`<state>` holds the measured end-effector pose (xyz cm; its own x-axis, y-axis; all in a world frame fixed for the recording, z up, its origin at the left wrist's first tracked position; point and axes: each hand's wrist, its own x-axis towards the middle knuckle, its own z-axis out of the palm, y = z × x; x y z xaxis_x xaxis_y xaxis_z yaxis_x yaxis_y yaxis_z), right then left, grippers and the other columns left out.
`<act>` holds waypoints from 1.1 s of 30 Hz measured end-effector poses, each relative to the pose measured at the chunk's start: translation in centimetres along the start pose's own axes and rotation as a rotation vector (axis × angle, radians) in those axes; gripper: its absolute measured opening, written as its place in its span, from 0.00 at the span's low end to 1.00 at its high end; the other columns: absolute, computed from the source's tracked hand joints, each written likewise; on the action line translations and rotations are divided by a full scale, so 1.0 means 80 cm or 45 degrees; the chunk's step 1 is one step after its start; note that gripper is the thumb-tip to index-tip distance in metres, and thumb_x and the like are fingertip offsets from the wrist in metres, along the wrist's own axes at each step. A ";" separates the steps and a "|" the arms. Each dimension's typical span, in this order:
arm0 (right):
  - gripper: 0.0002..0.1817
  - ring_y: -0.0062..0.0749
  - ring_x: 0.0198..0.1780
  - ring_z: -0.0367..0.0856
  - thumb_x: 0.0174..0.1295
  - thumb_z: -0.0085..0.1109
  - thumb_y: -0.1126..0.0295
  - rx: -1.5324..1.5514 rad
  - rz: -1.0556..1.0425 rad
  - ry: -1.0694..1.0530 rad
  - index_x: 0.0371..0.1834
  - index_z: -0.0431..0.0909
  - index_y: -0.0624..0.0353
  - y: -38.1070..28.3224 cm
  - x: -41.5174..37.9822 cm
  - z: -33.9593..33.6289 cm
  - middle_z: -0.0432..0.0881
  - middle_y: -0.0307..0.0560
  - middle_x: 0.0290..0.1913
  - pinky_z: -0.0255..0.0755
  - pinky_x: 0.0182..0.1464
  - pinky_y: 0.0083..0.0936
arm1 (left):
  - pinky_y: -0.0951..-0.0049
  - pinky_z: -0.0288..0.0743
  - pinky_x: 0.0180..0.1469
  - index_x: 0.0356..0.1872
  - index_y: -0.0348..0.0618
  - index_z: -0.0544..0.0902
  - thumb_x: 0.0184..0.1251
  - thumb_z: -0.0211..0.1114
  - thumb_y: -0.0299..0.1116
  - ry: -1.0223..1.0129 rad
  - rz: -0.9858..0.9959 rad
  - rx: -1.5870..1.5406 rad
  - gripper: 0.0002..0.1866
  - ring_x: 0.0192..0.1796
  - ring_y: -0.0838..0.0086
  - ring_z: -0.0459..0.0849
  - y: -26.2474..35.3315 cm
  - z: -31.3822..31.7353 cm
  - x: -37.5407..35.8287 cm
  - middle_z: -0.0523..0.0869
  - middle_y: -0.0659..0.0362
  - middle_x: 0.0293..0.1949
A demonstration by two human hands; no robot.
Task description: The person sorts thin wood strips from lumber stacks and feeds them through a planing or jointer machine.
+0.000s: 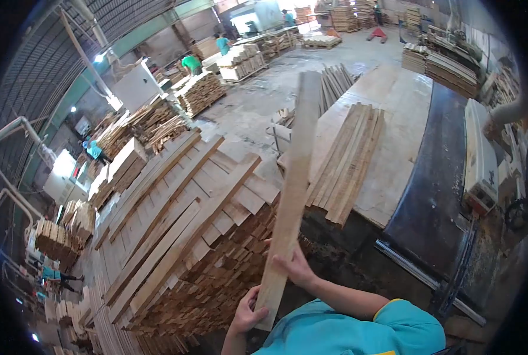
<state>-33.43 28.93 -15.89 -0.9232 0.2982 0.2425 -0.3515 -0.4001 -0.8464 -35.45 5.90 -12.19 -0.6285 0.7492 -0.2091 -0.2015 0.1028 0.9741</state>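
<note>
In a workshop [261, 109], both hands [247, 310] [296, 269] hold a plain board [293, 198].

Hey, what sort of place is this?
Probably a timber workshop: there's a big wood stack, wooden strips lying on a pale tabletop, and a plank being held.

On the grey floor [258, 109], a red pallet jack [377, 35] is seen near the far end of the hall. Beside a lumber stack [200, 94], a green top [190, 63] is worn by a stooping person; just behind, a turquoise top [223, 45] is worn by another. A pale cabinet [135, 89] is flanked by a slanting pipe [86, 56]. The whole left side is roofed with ribbed sheeting [36, 56], below which a lamp [99, 58] is lit.
</note>
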 end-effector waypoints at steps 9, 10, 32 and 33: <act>0.30 0.34 0.54 0.79 0.66 0.70 0.65 -0.167 0.054 1.136 0.66 0.68 0.64 -0.020 -0.020 -0.189 0.79 0.48 0.55 0.75 0.59 0.34 | 0.62 0.74 0.66 0.75 0.46 0.67 0.75 0.65 0.54 -0.192 0.050 0.069 0.36 0.61 0.68 0.80 -0.039 0.011 0.123 0.81 0.55 0.60; 0.29 0.36 0.50 0.81 0.65 0.70 0.64 -0.110 0.114 1.202 0.64 0.70 0.66 -0.015 -0.028 -0.232 0.80 0.49 0.53 0.77 0.55 0.34 | 0.62 0.74 0.66 0.75 0.46 0.67 0.75 0.65 0.54 -0.159 0.057 0.056 0.36 0.61 0.68 0.80 -0.040 0.007 0.114 0.81 0.55 0.60; 0.61 0.66 0.81 0.51 0.56 0.71 0.37 -1.510 0.635 1.326 0.79 0.52 0.73 0.019 0.063 -0.464 0.56 0.75 0.78 0.51 0.81 0.48 | 0.47 0.72 0.68 0.66 0.38 0.78 0.70 0.66 0.61 1.054 0.121 1.719 0.38 0.67 0.44 0.76 0.116 -0.258 -0.003 0.77 0.41 0.66; 0.64 0.66 0.82 0.48 0.56 0.71 0.37 -1.522 0.635 1.324 0.81 0.46 0.72 0.020 0.061 -0.457 0.52 0.74 0.80 0.49 0.81 0.49 | 0.47 0.72 0.68 0.66 0.38 0.78 0.70 0.65 0.62 1.037 0.125 1.772 0.38 0.66 0.44 0.77 0.117 -0.268 0.000 0.78 0.41 0.65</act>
<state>-32.82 61.42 -33.38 -0.2372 0.9628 -0.1298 0.6902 0.0730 -0.7199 -53.42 -7.14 -4.93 -0.9001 0.3067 0.3095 0.3794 0.9010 0.2104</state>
